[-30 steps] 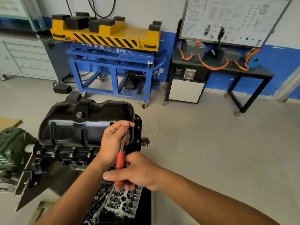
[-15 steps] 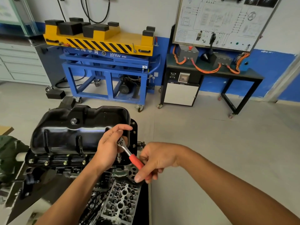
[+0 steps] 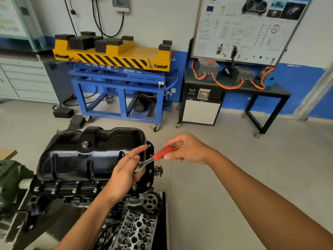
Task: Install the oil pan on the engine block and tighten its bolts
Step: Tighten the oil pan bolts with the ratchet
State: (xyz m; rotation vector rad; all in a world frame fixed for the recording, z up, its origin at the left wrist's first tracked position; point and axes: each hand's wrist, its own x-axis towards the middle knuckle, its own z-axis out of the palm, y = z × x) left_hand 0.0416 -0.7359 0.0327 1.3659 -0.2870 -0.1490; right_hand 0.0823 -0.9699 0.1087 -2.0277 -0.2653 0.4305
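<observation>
The oil pan [image 3: 90,156] sits sump-up on the engine block [image 3: 59,202] at 8 o'clock in view, its long axis running 9 to 3. You appear to be tightening a flange bolt at its 4 o'clock corner. Your left hand [image 3: 124,175] grips the ratchet [image 3: 144,164] head. Your right hand [image 3: 187,150], apart at 2 o'clock, pinches the red handle. Next, sweep the handle, keeping the socket square.

at the oil pan's [image 3: 86,156] near right corner, the left hand [image 3: 124,174] held the ratchet [image 3: 146,162] head between fingers and thumb. the right hand [image 3: 187,150] gripped its red handle just right of the pan. bolts [image 3: 73,190] lined the pan's near flange.
</observation>
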